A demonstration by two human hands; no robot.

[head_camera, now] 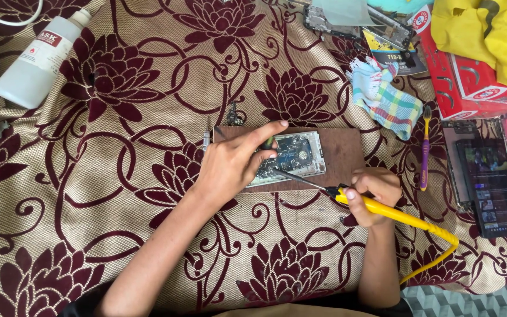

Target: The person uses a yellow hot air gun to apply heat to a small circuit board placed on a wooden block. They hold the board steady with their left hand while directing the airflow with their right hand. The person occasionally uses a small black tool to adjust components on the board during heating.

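My left hand (230, 161) lies flat on the opened phone (291, 157), fingers spread narrow, the forefinger stretched out along its top edge, pressing it down onto the brown wooden board (344, 154) under it. My right hand (374, 194) is wrapped tight around the yellow soldering iron (382, 210), thumb on top, its metal tip reaching leftward to the phone's lower edge, just below my left fingertips. The iron's yellow cord (441, 252) curls away behind my right wrist. Beyond my right knuckles lie a purple toothbrush (425, 147) and a checked cloth (385, 97); further right sits a dark tablet (491, 185). Far beyond my left hand lies a white bottle (33, 58) on the flowered cloth (118, 176)
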